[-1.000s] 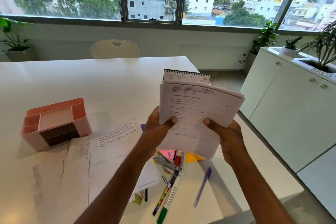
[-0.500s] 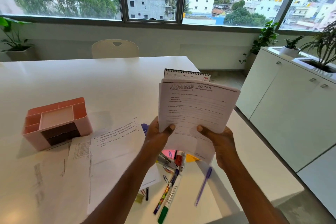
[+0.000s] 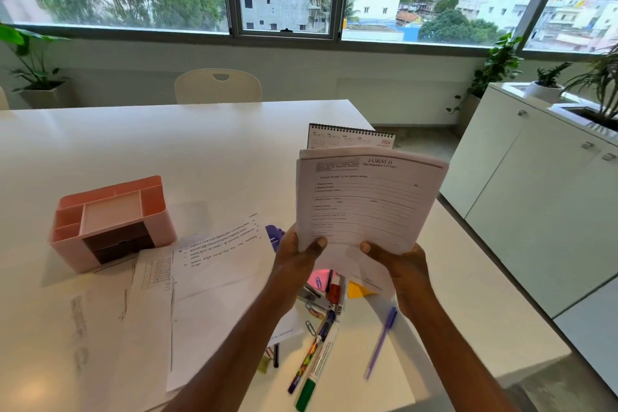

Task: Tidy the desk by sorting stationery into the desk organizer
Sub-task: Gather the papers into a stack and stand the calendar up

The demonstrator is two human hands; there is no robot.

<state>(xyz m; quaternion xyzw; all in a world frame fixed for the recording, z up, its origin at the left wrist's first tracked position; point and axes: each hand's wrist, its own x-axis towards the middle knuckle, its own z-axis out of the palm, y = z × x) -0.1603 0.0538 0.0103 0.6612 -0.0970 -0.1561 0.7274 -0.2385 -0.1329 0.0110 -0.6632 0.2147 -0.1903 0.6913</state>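
Observation:
I hold a stack of printed papers, its top sheet headed FORM II, upright above the white desk. My left hand grips its lower left edge, thumb on the front. My right hand grips the lower right edge the same way. A pink desk organizer with a brown drawer stands to the left, apart from both hands. Below the stack lie markers, a purple pen, paper clips and sticky notes.
Loose printed sheets spread over the desk's near left. A spiral desk calendar stands behind the held stack. A white chair sits at the far side, white cabinets with plants at the right.
The stack's top has swung a little to the left and its edges have drawn together. My right hand has slid inward along the bottom edge.

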